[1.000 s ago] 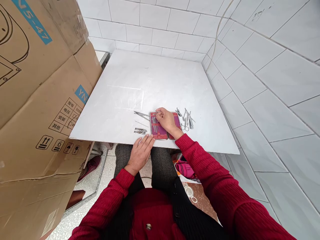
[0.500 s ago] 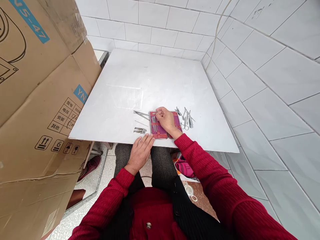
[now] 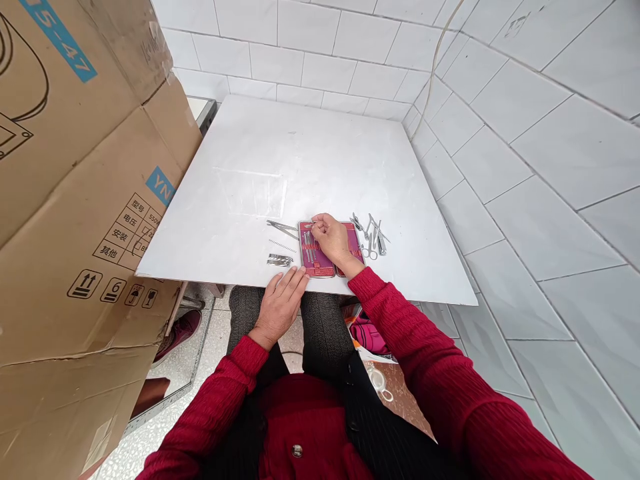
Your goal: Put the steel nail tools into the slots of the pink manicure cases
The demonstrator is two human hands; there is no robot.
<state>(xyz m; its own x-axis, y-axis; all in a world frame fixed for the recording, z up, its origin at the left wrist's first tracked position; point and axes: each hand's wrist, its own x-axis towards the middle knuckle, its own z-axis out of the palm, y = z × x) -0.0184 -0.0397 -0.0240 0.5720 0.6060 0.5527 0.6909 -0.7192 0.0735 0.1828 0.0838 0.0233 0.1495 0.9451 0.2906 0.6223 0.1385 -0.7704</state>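
Observation:
An open manicure case (image 3: pixel 320 270), purple and red inside, lies near the table's front edge. Several slim metal tools (image 3: pixel 309 250) sit in its left half. Over the middle of the case is my right hand (image 3: pixel 330 237), its fingers pinched; what they hold is too small to make out. My left hand (image 3: pixel 283 299) lies flat with fingers stretched, its fingertips at the case's lower left corner. Left of the case are nail clippers (image 3: pixel 279 260), a thin file-like strip (image 3: pixel 283 246) and a long metal tool (image 3: pixel 283 229). Small scissors (image 3: pixel 370 253) lie on the right.
More metal tools, among them nippers (image 3: pixel 373 227) and a clipper (image 3: pixel 382 247), lie right of the case on the white table (image 3: pixel 320 160). A large cardboard box (image 3: pixel 90 200) stands at the left. Tiled walls (image 3: pixel 525 167) border the back and right.

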